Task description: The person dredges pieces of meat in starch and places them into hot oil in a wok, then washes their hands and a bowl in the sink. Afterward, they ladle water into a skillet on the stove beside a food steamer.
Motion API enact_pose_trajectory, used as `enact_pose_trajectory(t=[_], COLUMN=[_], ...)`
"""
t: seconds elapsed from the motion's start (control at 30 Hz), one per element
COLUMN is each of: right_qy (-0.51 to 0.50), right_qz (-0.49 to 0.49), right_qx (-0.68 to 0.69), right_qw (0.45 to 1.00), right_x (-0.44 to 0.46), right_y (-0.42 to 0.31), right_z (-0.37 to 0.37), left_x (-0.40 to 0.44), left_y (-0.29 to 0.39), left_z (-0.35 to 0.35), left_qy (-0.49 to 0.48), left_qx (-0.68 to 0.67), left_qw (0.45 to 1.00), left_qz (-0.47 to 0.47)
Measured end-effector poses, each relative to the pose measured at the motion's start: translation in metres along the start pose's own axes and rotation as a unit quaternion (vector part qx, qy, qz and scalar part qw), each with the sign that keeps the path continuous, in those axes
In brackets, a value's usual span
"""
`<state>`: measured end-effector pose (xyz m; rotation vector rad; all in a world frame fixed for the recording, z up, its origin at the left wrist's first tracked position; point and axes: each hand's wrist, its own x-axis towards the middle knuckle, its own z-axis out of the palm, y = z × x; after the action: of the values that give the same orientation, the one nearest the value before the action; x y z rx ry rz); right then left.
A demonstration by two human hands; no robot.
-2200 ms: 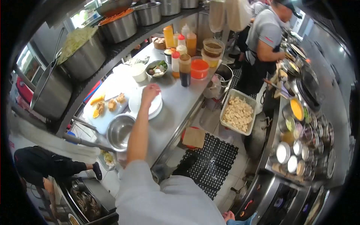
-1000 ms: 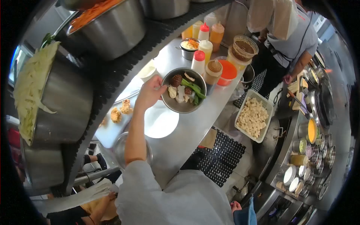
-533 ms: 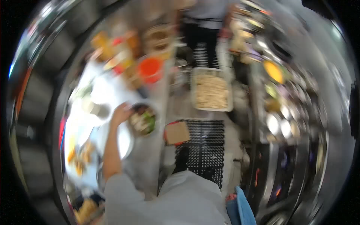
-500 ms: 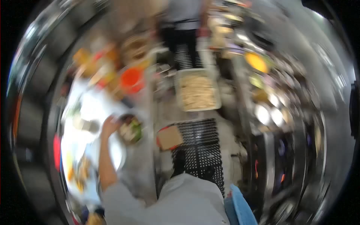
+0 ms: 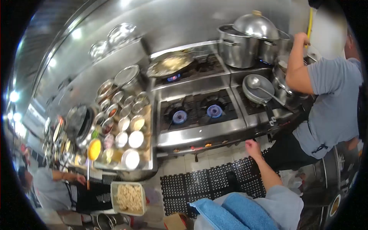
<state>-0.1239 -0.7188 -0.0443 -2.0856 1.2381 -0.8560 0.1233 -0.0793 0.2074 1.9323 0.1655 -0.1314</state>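
My right hand hangs in front of the range's lower edge, its fingers loosely curled with nothing visible in them. Up and to the right of it, apart from the hand, is the dark handle of a pan. A ladle rests in that pan. Two lit burners stand on the steel range, with no pan on them. Behind them a wide wok holds pale food in liquid over a flame. My left hand is out of view.
A co-worker stands close on the right, one arm raised by the large pots. Another person is at the lower left. Several ingredient tins fill the left counter. A basket of pale pieces sits low beside the black mat.
The view has swung right, from the aisle to the range. My left hand, earlier beside a bowl of food on the left counter, has left the view; my right hand has come into it.
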Motion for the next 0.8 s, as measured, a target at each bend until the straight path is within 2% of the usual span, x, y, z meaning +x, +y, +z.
enact_pose_trajectory(t=[0.1, 0.13, 0.2, 0.27, 0.33, 0.37, 0.4, 0.43, 0.47, 0.53, 0.67, 0.8], right_qy=[0.123, 0.217, 0.286, 0.228, 0.102, 0.081, 0.109, 0.081, 0.119, 0.176, 0.202, 0.165], right_qz=[-0.024, -0.082, -0.013, 0.112, 0.211, 0.197, 0.143, 0.172, 0.129, 0.162, 0.149, 0.135], right_qx=[-0.010, -0.078, -0.134, -0.140, 0.011, 0.069, 0.016, 0.025, -0.032, 0.042, 0.067, 0.140], right_qw=[0.992, 0.969, 0.949, 0.957, 0.972, 0.975, 0.984, 0.981, 0.984, 0.970, 0.966, 0.967], right_x=[0.072, 0.093, 0.129, 0.149, 0.161, 0.157, 0.147, 0.142, 0.136, 0.134, 0.137, 0.134], right_y=[-0.021, -0.005, 0.025, 0.055, 0.101, 0.114, 0.115, 0.087, 0.102, 0.073, 0.059, 0.052], right_z=[-0.073, -0.092, -0.133, -0.164, -0.163, -0.152, -0.139, -0.140, -0.121, -0.112, -0.093, -0.081], left_x=[-0.004, -0.009, -0.027, -0.056, -0.067, -0.075, -0.082, -0.088, -0.096, -0.098, -0.087, -0.033], left_y=[0.033, 0.038, 0.051, 0.070, 0.057, 0.055, 0.055, 0.050, 0.050, 0.059, 0.069, 0.041], left_z=[0.110, 0.146, 0.209, 0.281, 0.333, 0.356, 0.376, 0.392, 0.401, 0.432, 0.470, 0.536], left_qy=[-0.098, -0.136, -0.211, -0.313, -0.395, -0.427, -0.457, -0.472, -0.506, -0.535, -0.572, -0.636], left_qx=[-0.032, -0.041, -0.056, 0.018, 0.020, 0.011, 0.003, 0.004, -0.095, 0.059, 0.069, 0.118], left_qw=[0.995, 0.990, 0.974, 0.949, 0.917, 0.903, 0.888, 0.879, 0.852, 0.840, 0.809, 0.760], left_qz=[-0.012, -0.025, -0.058, -0.041, -0.045, -0.048, -0.052, -0.068, -0.101, -0.067, -0.116, -0.068])
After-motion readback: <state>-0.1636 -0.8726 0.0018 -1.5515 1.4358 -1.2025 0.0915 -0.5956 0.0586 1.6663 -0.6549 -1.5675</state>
